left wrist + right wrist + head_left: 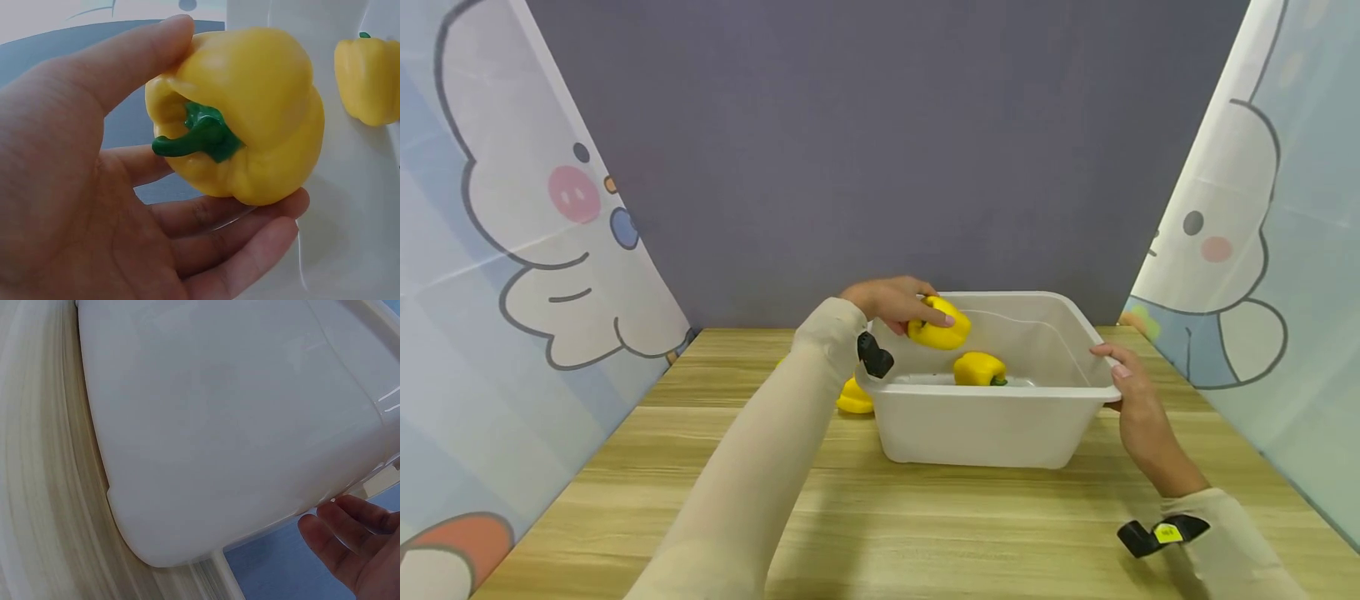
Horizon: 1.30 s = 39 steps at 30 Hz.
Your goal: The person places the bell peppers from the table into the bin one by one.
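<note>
My left hand [895, 302] holds a yellow bell pepper [942, 325] over the left side of a white plastic bin [977, 429]. In the left wrist view, thumb and fingers [250, 225] grip the pepper from opposite sides, its green stem [200, 134] facing the palm. A second yellow bell pepper [977, 368] lies on the bin's floor. At the bin's right rim, my right hand [1138, 408] grips the edge. From the right wrist view, its fingertips [312, 528] press up under that rim beside the outer wall.
Another yellow bell pepper [855, 398] sits on the wooden table [865, 517], left of the bin and partly hidden by the left arm. A dark grey panel [880, 150] stands behind, with cartoon-printed sheets [550, 317] along both sides.
</note>
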Each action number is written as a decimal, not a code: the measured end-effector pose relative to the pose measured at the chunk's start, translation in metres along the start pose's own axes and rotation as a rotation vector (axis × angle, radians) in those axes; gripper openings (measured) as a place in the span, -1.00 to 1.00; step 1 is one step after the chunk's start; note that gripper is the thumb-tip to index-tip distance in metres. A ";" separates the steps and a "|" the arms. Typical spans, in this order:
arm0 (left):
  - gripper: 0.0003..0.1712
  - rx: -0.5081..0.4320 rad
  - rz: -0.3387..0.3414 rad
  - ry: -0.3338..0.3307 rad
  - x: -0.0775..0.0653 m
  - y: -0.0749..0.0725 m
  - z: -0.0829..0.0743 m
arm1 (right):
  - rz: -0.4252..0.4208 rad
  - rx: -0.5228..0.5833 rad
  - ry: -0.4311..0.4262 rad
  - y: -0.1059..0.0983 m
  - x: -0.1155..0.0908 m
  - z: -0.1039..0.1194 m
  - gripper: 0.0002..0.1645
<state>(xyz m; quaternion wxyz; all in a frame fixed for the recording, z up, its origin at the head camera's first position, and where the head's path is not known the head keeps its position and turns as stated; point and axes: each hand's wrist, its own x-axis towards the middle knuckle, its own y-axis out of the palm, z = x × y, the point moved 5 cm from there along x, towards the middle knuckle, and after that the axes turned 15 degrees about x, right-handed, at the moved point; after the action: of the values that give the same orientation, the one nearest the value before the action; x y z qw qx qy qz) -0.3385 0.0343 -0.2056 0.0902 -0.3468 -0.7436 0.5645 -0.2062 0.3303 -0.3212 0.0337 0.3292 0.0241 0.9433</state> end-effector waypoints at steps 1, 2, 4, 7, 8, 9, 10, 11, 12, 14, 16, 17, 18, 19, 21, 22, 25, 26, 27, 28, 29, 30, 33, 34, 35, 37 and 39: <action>-0.11 0.001 -0.003 -0.001 0.000 0.000 0.000 | -0.002 0.003 -0.002 0.000 0.000 0.000 -0.58; -0.11 0.002 -0.007 -0.002 0.000 0.000 0.000 | -0.002 0.002 -0.004 0.000 0.001 0.000 -0.58; -0.12 0.003 -0.015 -0.001 0.001 0.000 0.000 | -0.005 0.002 -0.007 0.000 0.001 0.000 -0.57; -0.12 0.001 -0.023 -0.007 0.002 0.000 0.000 | -0.007 0.005 -0.007 0.000 0.001 -0.001 -0.57; -0.12 0.003 -0.023 -0.009 0.003 0.001 0.000 | -0.008 0.010 -0.006 0.000 0.001 -0.001 -0.57; -0.12 0.003 -0.023 -0.011 0.003 0.002 0.001 | -0.012 0.016 -0.005 -0.001 0.001 -0.002 -0.57; -0.11 0.002 -0.023 -0.012 0.003 0.002 0.001 | -0.013 0.015 -0.007 -0.001 0.001 -0.002 -0.57; -0.10 0.001 -0.023 -0.011 0.004 0.003 0.001 | -0.015 0.017 -0.007 -0.001 0.000 -0.002 -0.58; -0.10 -0.004 -0.022 -0.012 0.004 0.004 0.001 | -0.015 0.014 -0.008 -0.001 0.000 -0.002 -0.58; -0.10 -0.016 -0.023 -0.013 0.005 0.005 0.003 | -0.014 0.016 -0.008 -0.001 0.000 -0.002 -0.58; -0.11 -0.029 -0.027 -0.017 0.007 0.006 0.005 | -0.004 0.011 -0.006 -0.001 0.000 -0.002 -0.58; -0.11 -0.036 -0.030 -0.021 0.007 0.007 0.006 | 0.001 0.012 -0.004 -0.001 0.000 -0.002 -0.58; -0.11 -0.040 -0.032 -0.024 0.008 0.007 0.007 | 0.004 0.013 -0.004 -0.001 0.000 -0.002 -0.58; -0.12 -0.040 -0.037 -0.027 0.008 0.008 0.008 | 0.009 0.011 -0.003 -0.001 0.000 -0.002 -0.58; -0.13 -0.045 -0.048 -0.032 0.009 0.009 0.010 | 0.009 0.018 -0.002 -0.001 0.000 -0.002 -0.58; -0.15 -0.052 -0.056 -0.034 0.009 0.009 0.011 | 0.010 0.014 -0.003 -0.001 0.000 -0.002 -0.58; -0.23 -0.100 -0.105 -0.032 0.009 0.007 0.015 | 0.015 -0.006 -0.006 0.000 0.000 -0.001 -0.57; -0.26 -0.116 -0.127 -0.031 0.009 0.006 0.016 | 0.013 0.001 -0.006 0.000 0.000 -0.001 -0.57; -0.30 -0.123 -0.147 -0.028 0.009 0.004 0.017 | 0.014 0.002 -0.009 0.000 0.000 -0.001 -0.57; -0.33 -0.134 -0.164 -0.025 0.009 0.003 0.017 | 0.016 0.006 -0.012 0.000 0.000 -0.001 -0.57; -0.35 -0.140 -0.177 -0.019 0.009 0.001 0.016 | 0.015 0.015 -0.014 0.001 0.000 -0.001 -0.57; -0.36 -0.140 -0.185 -0.014 0.009 0.000 0.016 | 0.014 0.024 -0.015 0.001 0.000 -0.001 -0.57; -0.41 -0.125 -0.192 -0.006 0.008 -0.004 0.013 | 0.023 0.025 -0.015 0.000 0.000 -0.001 -0.58; -0.41 -0.125 -0.192 -0.003 0.007 -0.005 0.012 | 0.027 0.016 -0.013 0.000 0.000 -0.002 -0.57; -0.43 -0.126 -0.194 0.002 0.005 -0.006 0.012 | 0.031 0.006 -0.011 0.000 0.000 -0.001 -0.57; -0.44 -0.129 -0.201 0.004 0.001 -0.009 0.012 | 0.038 -0.007 -0.010 0.000 0.000 -0.001 -0.57; -0.46 -0.142 -0.212 0.003 -0.003 -0.011 0.015 | 0.040 0.001 -0.009 0.000 0.001 -0.002 -0.57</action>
<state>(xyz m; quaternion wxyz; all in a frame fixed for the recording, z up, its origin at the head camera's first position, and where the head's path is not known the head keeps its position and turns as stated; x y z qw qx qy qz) -0.3491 0.0195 -0.2002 0.1257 -0.2728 -0.8140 0.4972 -0.2078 0.3303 -0.3221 0.0150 0.3340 0.0177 0.9423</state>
